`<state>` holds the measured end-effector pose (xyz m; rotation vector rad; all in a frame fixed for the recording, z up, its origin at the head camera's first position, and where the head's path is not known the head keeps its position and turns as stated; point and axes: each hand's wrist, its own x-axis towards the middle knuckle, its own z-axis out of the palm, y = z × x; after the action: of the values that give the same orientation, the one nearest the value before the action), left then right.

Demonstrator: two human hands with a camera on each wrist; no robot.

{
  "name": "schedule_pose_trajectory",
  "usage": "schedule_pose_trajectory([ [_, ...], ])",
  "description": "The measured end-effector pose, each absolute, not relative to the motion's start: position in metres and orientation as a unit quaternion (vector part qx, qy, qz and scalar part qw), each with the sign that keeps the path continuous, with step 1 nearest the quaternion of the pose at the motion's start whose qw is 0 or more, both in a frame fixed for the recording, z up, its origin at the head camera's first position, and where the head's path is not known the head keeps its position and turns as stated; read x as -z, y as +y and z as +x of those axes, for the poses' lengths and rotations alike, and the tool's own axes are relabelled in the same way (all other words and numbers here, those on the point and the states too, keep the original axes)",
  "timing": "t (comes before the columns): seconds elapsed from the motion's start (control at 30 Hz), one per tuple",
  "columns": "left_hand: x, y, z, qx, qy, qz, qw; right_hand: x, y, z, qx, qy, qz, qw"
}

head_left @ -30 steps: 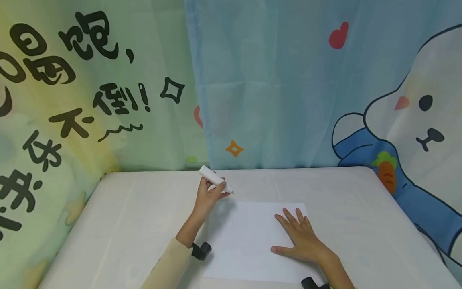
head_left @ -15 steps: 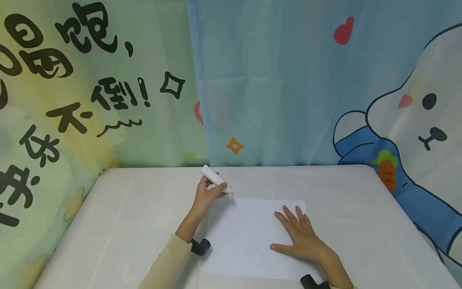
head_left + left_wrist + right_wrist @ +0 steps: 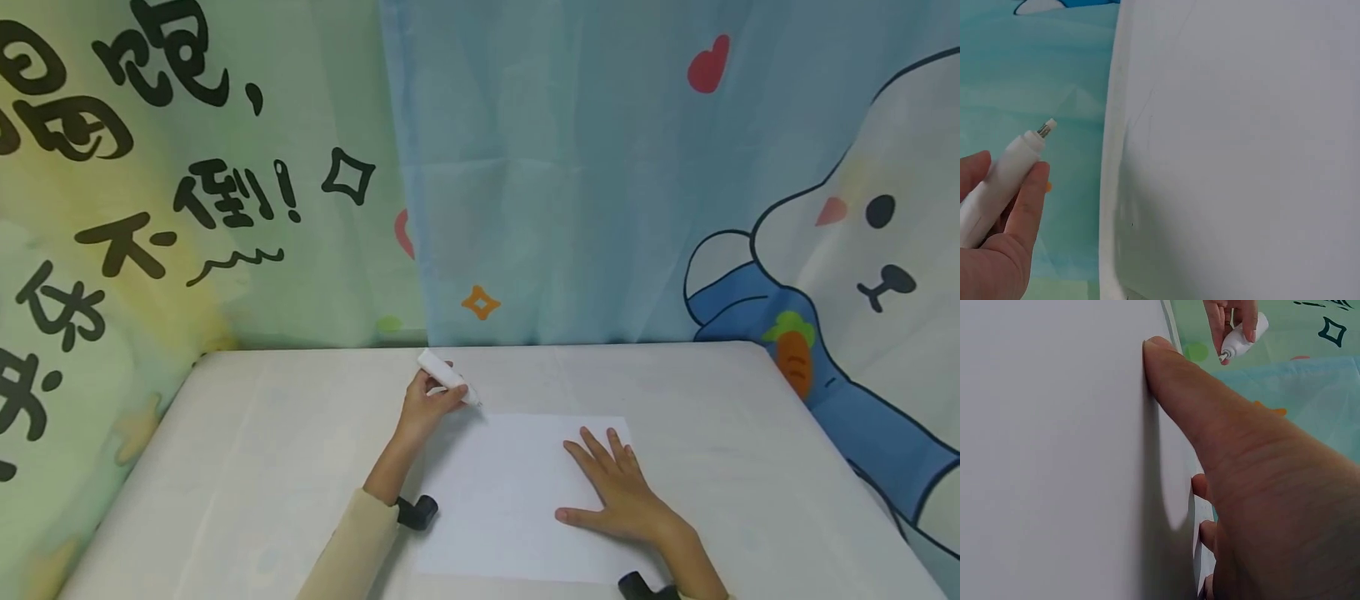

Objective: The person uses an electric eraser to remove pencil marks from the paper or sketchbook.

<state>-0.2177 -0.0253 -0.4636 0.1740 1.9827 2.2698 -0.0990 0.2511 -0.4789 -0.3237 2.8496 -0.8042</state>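
My left hand [image 3: 426,410] pinches a white pen-shaped tool [image 3: 447,375] above the far left corner of a white paper sheet [image 3: 510,500]. Its narrow tip points down and to the right in the head view. In the left wrist view the tool [image 3: 1004,181] shows a metal collar and small white tip, gripped between thumb and fingers of the hand [image 3: 997,269]. My right hand [image 3: 626,498] rests with fingers spread on the sheet's right side. The right wrist view shows that hand's thumb [image 3: 1210,406] on the paper [image 3: 1054,450].
The sheet lies on a white-covered table [image 3: 285,467]. Behind it hangs a printed curtain [image 3: 555,175] with dark lettering on the left and a white cartoon animal on the right. Each wrist carries a black device, one near the left sleeve [image 3: 352,542].
The head view has shifted slightly. The left hand's hold on the tool looks the same, with its tip slightly lower in view. The right hand stays spread on the paper.
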Motion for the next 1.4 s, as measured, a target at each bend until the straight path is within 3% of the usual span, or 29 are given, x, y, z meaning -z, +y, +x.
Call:
schedule_pose_trajectory([
  [0.43,0.471,-0.034,-0.219,-0.741,0.663,0.069,0.085,0.476,0.25,-0.097,0.267,0.954,-0.098,0.097],
  [0.8,0.47,-0.035,-0.221,-0.7,0.696,0.135,0.086,0.473,0.251,-0.097,0.269,0.953,-0.098,0.099],
  [1.4,0.479,-0.039,-0.217,-0.684,0.718,0.102,0.074,0.478,0.252,-0.097,0.278,0.949,-0.111,0.096],
])
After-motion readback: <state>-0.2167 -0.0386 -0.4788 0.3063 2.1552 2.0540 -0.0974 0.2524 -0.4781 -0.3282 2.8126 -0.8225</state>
